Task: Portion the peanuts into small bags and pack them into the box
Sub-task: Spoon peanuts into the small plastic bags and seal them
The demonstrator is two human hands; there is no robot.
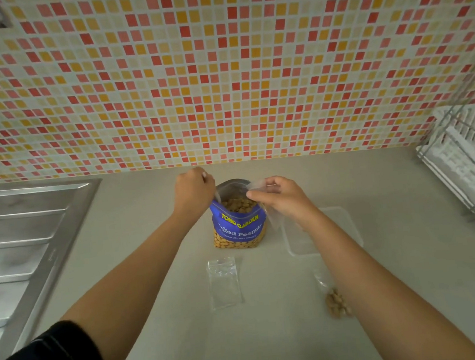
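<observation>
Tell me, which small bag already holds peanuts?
The filled bag beside the right forearm; the flat bag mid-counter and the held bag in the right hand look empty.

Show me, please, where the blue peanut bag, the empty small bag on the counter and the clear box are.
blue peanut bag (239, 229): head view, on its blue front label.
empty small bag (224, 282): head view, middle of the flat plastic.
clear box (346, 227): head view, a bare part of its floor.

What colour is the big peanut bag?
The peanut bag is blue with yellow and white lettering, head view.
</observation>
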